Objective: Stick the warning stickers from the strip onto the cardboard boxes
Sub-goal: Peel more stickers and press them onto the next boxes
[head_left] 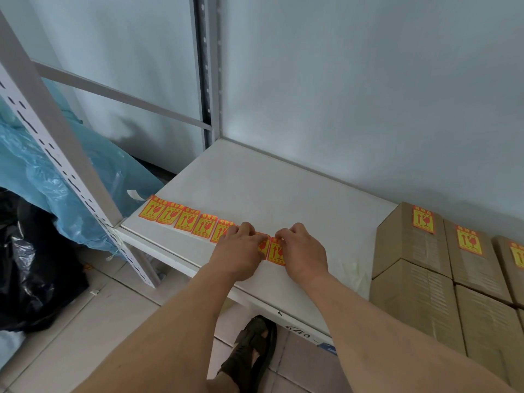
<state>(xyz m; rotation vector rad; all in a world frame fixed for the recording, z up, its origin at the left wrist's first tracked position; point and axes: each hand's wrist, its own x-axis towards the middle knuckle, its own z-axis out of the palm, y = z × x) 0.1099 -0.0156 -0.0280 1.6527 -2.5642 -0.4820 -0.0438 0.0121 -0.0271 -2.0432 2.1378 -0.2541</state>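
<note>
The strip of stickers [184,219] lies along the front edge of the shelf [255,182], running from its left corner toward the middle; both hands rest on the strip's right end, left hand [241,248] beside right hand [303,251]; cardboard boxes [419,259] stand stacked at the shelf's right; bags [37,171] lie on the floor to the left.
</note>
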